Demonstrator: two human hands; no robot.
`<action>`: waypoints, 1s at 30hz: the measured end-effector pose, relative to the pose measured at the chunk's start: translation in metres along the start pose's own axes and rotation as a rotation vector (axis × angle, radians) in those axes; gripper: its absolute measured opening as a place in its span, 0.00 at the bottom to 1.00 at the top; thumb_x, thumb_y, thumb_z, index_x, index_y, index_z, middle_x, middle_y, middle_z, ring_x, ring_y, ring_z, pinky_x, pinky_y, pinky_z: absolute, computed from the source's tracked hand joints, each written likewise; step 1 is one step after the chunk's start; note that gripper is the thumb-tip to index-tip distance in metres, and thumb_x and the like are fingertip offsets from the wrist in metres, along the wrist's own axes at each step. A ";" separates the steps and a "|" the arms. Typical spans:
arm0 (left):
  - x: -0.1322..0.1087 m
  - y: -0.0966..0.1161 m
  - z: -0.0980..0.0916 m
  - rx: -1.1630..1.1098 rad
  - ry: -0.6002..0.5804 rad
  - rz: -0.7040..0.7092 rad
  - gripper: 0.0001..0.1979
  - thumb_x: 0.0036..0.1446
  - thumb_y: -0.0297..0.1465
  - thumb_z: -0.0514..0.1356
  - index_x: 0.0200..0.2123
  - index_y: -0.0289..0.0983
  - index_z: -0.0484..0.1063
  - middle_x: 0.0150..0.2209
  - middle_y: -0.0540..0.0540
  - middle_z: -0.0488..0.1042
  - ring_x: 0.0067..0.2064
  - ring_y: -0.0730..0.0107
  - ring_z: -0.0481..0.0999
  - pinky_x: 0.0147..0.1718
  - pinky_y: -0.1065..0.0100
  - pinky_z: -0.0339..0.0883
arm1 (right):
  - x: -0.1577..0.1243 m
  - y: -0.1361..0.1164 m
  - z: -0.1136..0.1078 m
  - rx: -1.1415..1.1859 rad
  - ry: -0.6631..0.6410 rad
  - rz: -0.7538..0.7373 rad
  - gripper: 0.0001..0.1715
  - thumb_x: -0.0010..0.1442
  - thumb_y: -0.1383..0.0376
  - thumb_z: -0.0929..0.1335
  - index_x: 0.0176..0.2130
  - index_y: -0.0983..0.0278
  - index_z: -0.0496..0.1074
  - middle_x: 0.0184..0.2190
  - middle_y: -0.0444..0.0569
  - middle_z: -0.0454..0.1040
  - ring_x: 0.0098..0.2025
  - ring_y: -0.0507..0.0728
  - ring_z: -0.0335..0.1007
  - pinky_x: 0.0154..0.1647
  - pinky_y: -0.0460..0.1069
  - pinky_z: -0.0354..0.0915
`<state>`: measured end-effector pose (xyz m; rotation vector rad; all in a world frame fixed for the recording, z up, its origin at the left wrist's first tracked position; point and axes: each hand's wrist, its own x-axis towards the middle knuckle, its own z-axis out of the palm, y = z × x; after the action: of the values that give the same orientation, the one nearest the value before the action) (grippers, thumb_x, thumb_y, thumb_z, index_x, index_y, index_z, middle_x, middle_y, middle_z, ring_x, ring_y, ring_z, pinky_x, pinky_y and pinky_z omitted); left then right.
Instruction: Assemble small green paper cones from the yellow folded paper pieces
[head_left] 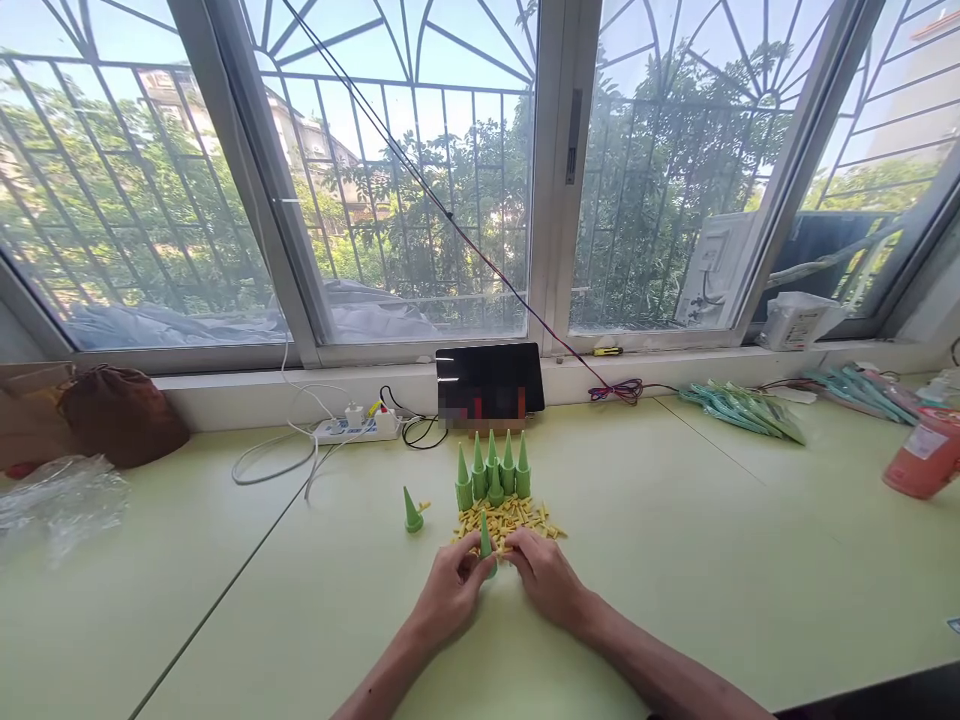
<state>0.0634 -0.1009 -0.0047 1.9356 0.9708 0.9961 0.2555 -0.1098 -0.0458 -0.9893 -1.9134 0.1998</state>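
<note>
A green pointed cone point(486, 538) stands tip up in my left hand point(455, 585), thumb and fingers closed around its lower part. Just to the right, my right hand point(541, 572) has its fingers bent together at the near edge of a pile of small yellow sticks point(517, 520); its fingertips are partly hidden, so what they pinch cannot be made out. Behind the pile stands a cluster of several green cones point(478, 475), some stacked tall, with a shorter cone point(495, 487) in front. Farther left, a single green cone point(412, 515) stands with a yellow stick point(424, 506) beside it.
A dark-screened tablet point(491, 382) leans by the window sill behind the cones. To its left lies a power strip point(356, 428) with cables. Bundled green packages point(742, 410) and a red container point(922, 452) are at right; a brown bag point(124, 415) and clear plastic point(64, 505) at left.
</note>
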 end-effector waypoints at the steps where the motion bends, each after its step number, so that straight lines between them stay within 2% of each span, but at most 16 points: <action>1: 0.000 -0.001 0.000 0.014 0.002 0.010 0.16 0.65 0.43 0.59 0.37 0.35 0.76 0.22 0.52 0.65 0.24 0.73 0.60 0.24 0.71 0.51 | 0.000 0.000 0.000 -0.003 -0.009 0.007 0.16 0.76 0.60 0.59 0.40 0.62 0.71 0.33 0.49 0.77 0.32 0.56 0.74 0.33 0.48 0.67; 5: -0.001 0.000 -0.001 0.049 0.003 0.021 0.16 0.66 0.43 0.58 0.36 0.36 0.76 0.22 0.52 0.65 0.25 0.72 0.61 0.25 0.71 0.52 | 0.000 0.000 -0.001 -0.024 -0.016 0.014 0.21 0.77 0.57 0.57 0.37 0.62 0.71 0.30 0.49 0.77 0.30 0.56 0.73 0.32 0.48 0.65; 12: -0.001 0.002 0.000 0.111 -0.015 0.017 0.14 0.66 0.41 0.57 0.35 0.37 0.73 0.22 0.54 0.58 0.25 0.72 0.56 0.26 0.70 0.49 | 0.004 -0.006 -0.005 -0.068 -0.040 -0.006 0.29 0.78 0.55 0.52 0.31 0.61 0.67 0.26 0.47 0.73 0.26 0.54 0.68 0.28 0.47 0.59; 20: 0.001 0.005 0.001 0.068 0.010 0.012 0.13 0.66 0.39 0.57 0.34 0.36 0.73 0.22 0.54 0.60 0.25 0.73 0.57 0.25 0.71 0.49 | 0.005 -0.008 -0.005 -0.043 -0.037 0.020 0.25 0.78 0.57 0.54 0.34 0.61 0.68 0.29 0.48 0.74 0.30 0.55 0.70 0.32 0.47 0.61; 26: 0.002 0.004 0.000 -0.050 0.011 -0.033 0.16 0.66 0.43 0.56 0.37 0.35 0.71 0.22 0.55 0.60 0.23 0.73 0.60 0.24 0.71 0.54 | 0.005 -0.010 -0.005 0.018 -0.004 0.047 0.17 0.76 0.58 0.58 0.41 0.62 0.69 0.33 0.49 0.75 0.33 0.56 0.71 0.34 0.48 0.64; 30: 0.003 0.004 -0.001 -0.058 -0.010 -0.037 0.16 0.66 0.44 0.57 0.38 0.35 0.71 0.22 0.56 0.59 0.23 0.74 0.60 0.23 0.72 0.54 | 0.005 -0.008 -0.005 0.053 -0.006 0.024 0.18 0.76 0.59 0.57 0.40 0.61 0.69 0.33 0.49 0.74 0.34 0.56 0.70 0.35 0.48 0.64</action>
<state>0.0647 -0.1002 -0.0002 1.8669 0.9584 0.9824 0.2536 -0.1127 -0.0360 -0.9774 -1.8934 0.2660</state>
